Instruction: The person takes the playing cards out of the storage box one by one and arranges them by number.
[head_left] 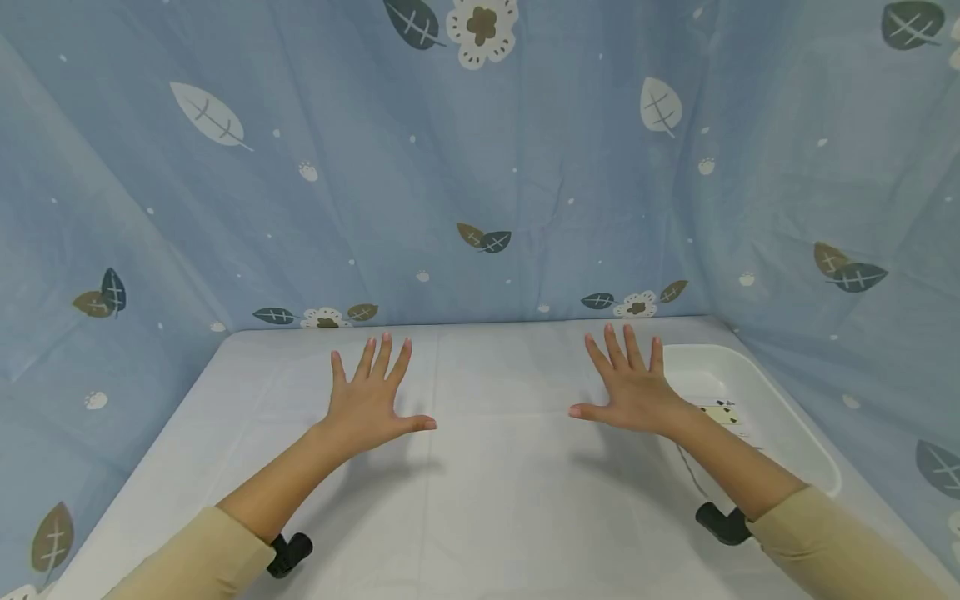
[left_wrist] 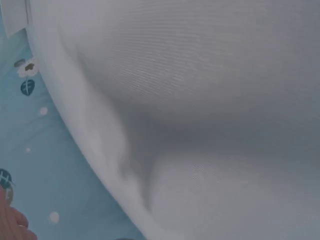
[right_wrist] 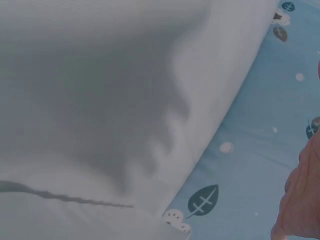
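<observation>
Left hand (head_left: 367,411) and right hand (head_left: 633,392) splay fingers. At the right's four o'clock, the forearm (head_left: 727,460) partly hides a white round-cornered plastic tray (head_left: 787,417).

A broad white-covered table (head_left: 495,508) with rounded far corners is marked by faint crease lines. It is bordered at the back and on both sides by light-blue fabric (head_left: 555,192), hung like walls in shallow folds and printed with white flowers (head_left: 482,29), white, brown and dark leaves (head_left: 210,115) and paw prints (head_left: 308,172). Soft-edged shadows (left_wrist: 200,132) are cast across the white surface.
</observation>
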